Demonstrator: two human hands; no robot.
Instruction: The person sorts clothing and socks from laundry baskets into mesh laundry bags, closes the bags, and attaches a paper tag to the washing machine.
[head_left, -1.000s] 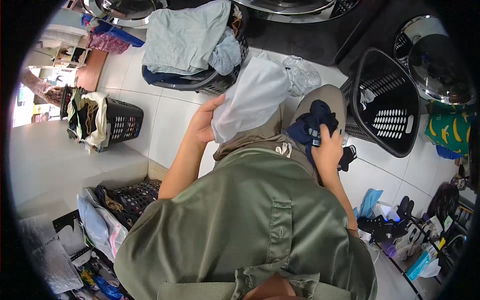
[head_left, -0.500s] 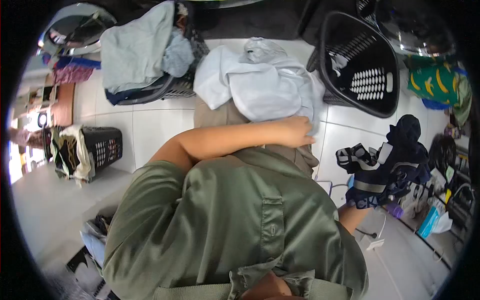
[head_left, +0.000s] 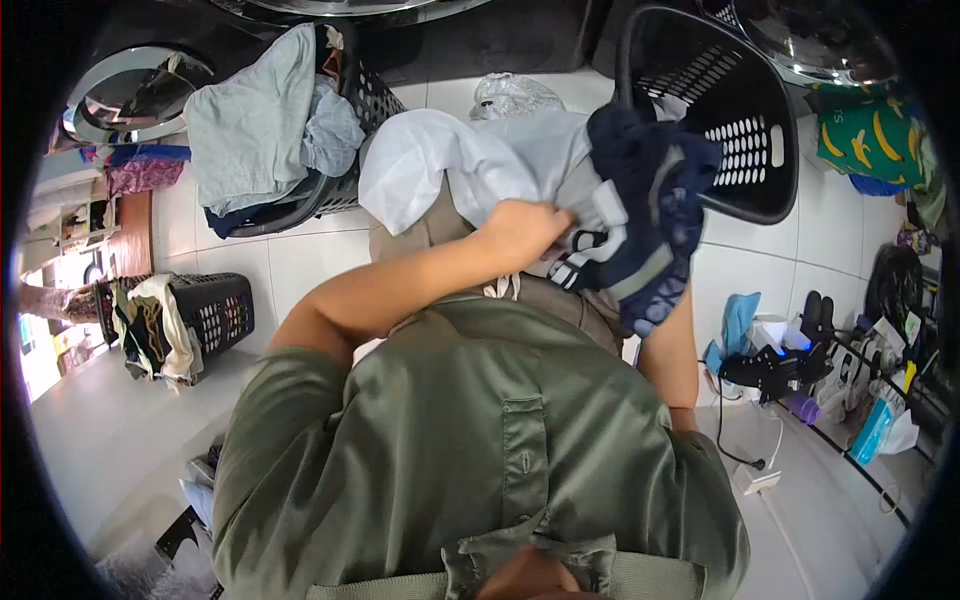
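Note:
My left hand is closed at the spot where a white cloth on my lap meets a navy bundle of clothes. Its fingers pinch pale cloth there; which piece that belongs to is unclear. The navy clothes, with grey bands and black-and-white patterned parts, drape over my right hand, and only the forearm shows beneath them. They rest against the right side of the white cloth, over my lap. Behind the white cloth lies a clear crumpled plastic bag.
A black basket tilts at the upper right. Another basket, heaped with grey clothes, stands upper left; a third basket holds clothes further left. Round machine doors line the top. Cables and a plug lie right.
The navy clothes have moved from the far right onto my lap, beside the white cloth. My left hand has shifted left and slightly up. The white cloth's left end is raised and folded differently.

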